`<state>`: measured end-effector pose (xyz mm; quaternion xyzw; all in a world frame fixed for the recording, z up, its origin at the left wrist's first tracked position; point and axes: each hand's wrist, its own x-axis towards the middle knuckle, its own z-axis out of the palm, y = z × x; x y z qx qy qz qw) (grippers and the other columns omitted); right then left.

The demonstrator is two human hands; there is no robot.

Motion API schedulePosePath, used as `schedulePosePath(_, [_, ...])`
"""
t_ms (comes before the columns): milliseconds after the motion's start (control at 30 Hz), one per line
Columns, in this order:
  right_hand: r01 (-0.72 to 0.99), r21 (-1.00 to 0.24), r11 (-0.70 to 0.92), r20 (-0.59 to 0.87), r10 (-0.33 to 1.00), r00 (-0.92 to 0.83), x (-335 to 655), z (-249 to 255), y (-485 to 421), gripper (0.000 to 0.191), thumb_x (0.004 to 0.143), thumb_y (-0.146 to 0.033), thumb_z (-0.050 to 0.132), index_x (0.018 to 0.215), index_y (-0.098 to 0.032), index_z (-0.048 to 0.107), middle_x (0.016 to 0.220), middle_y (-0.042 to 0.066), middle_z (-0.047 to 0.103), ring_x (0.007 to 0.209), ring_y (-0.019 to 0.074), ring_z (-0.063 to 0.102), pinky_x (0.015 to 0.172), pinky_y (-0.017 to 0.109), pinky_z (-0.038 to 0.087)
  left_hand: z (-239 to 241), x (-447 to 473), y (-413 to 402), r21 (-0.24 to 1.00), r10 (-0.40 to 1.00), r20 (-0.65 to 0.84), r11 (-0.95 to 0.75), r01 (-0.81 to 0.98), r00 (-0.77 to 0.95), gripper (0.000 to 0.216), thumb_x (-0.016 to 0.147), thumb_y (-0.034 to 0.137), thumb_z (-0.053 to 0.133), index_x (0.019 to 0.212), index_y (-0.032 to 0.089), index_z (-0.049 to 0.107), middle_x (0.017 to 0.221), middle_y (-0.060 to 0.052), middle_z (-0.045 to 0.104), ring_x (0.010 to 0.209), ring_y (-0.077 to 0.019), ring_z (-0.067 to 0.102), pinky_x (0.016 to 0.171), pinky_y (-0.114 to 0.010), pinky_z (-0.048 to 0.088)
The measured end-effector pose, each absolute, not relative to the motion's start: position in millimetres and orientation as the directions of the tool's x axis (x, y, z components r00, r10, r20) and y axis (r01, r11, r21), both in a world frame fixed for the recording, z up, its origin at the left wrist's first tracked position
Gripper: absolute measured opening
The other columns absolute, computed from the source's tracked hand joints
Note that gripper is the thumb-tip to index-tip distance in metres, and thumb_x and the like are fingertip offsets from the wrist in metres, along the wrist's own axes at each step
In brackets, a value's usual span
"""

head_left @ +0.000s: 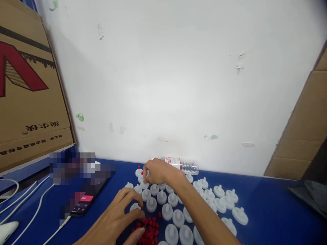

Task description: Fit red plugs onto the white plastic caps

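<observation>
My left hand [120, 212] hovers at the near edge of a pile of small red caps [150, 231], its fingers bent and apart, with the thumb at the caps. My right hand [159, 173] reaches across to the far left of a group of round white plastic lids [161, 197] with short spouts. Its fingertips pinch together at the top of a white lid [144, 185], and what lies between them is hidden. Beside these fingers stand a lid with a red cap [139, 171] on its spout and another red-tipped lid [141, 177], partly covered.
A clear plastic bottle [189, 167] lies against the white wall [163, 85]. To the left are a phone [85, 204], white cables [38, 207] and a printed cardboard box [30, 112]. Another cardboard piece [298, 136] and a dark plastic bag [311, 195] are on the right. The tabletop [270, 204] is blue.
</observation>
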<state>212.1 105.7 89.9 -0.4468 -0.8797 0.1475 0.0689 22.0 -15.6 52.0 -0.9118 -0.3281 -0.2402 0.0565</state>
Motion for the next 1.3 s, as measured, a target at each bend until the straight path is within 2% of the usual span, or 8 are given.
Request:
schedulePosePath(200, [0.779,-0.273,0.564,0.023,0.814,-0.581,214,88,106,0.001,0.081,-0.022,0.076,0.08,-0.023,0.077,0.084,0.004,0.079,0.077,0.0192,0.072,0.057,0.025,0.044,53,20,-12,0.082,0.57,0.417,-0.799,0.595,0.708,0.015,0.096,0.018,0.055,0.103,0.027,0.065,0.11,-0.004,0.066,0.107,-0.0224,0.059,0.1,-0.031,0.052])
schedulePosePath(333, [0.773,-0.249,0.583,0.091,0.809,-0.58,219,93,107,0.028,0.099,-0.044,0.056,0.097,-0.025,0.077,0.09,0.004,0.079,0.085,0.02,0.072,0.065,0.026,0.044,45,16,-8,0.149,0.559,0.523,-0.804,0.576,0.644,0.02,0.098,0.014,0.047,0.104,0.025,0.063,0.11,-0.006,0.063,0.111,-0.0238,0.053,0.099,-0.032,0.048])
schedulePosePath(467, [0.791,-0.194,0.58,0.123,0.814,-0.567,222,94,107,0.038,0.105,-0.039,0.044,0.096,-0.022,0.077,0.095,0.009,0.078,0.092,0.0246,0.071,0.072,0.03,0.045,34,14,-3,0.278,0.583,0.589,-0.797,0.537,0.56,0.025,0.101,0.013,0.039,0.102,0.024,0.061,0.107,-0.005,0.06,0.11,-0.024,0.047,0.096,-0.033,0.044])
schedulePosePath(633, [0.791,-0.167,0.588,0.101,0.809,-0.58,218,88,108,0.044,0.106,-0.042,0.044,0.088,-0.019,0.078,0.096,0.013,0.079,0.097,0.0288,0.071,0.082,0.036,0.046,29,13,0,0.281,0.565,0.65,-0.8,0.531,0.507,0.025,0.101,0.012,0.039,0.103,0.024,0.06,0.106,-0.004,0.06,0.11,-0.0235,0.045,0.094,-0.034,0.041])
schedulePosePath(800, [0.782,-0.232,0.578,0.139,0.816,-0.562,221,92,112,0.017,0.096,-0.031,0.066,0.102,-0.022,0.079,0.103,0.009,0.079,0.1,0.0259,0.072,0.08,0.031,0.047,29,11,2,0.268,0.581,0.669,-0.77,0.579,0.464,0.022,0.102,0.015,0.04,0.102,0.023,0.06,0.107,-0.005,0.062,0.109,-0.0241,0.047,0.096,-0.037,0.038])
schedulePosePath(1000, [0.725,-0.374,0.579,0.179,0.812,-0.556,238,121,106,0.018,0.095,-0.014,0.062,0.107,-0.022,0.073,0.105,0.003,0.078,0.091,0.017,0.072,0.074,0.025,0.048,34,14,0,0.35,0.658,0.679,-0.68,0.644,0.325,0.028,0.106,0.025,0.033,0.091,0.024,0.057,0.094,-0.002,0.06,0.101,-0.0235,0.048,0.091,-0.036,0.037])
schedulePosePath(1133, [0.69,-0.459,0.559,0.091,0.802,-0.59,242,140,88,0.044,0.088,-0.018,0.073,0.129,-0.025,0.059,0.1,-0.001,0.078,0.087,0.0159,0.072,0.066,0.023,0.049,35,18,-1,0.464,0.779,0.588,-0.544,0.699,0.217,0.04,0.11,0.036,0.026,0.079,0.024,0.05,0.078,0.001,0.052,0.079,-0.0202,0.048,0.073,-0.031,0.04])
schedulePosePath(1300, [0.696,-0.47,0.543,-0.13,0.737,-0.663,226,157,61,0.08,0.073,-0.025,0.085,0.143,-0.027,0.047,0.098,0.001,0.076,0.09,0.0215,0.072,0.058,0.024,0.048,28,13,3,0.363,0.747,0.585,-0.589,0.722,0.315,0.033,0.107,0.038,0.041,0.079,0.024,0.051,0.072,0.003,0.05,0.066,-0.0166,0.049,0.063,-0.026,0.043])
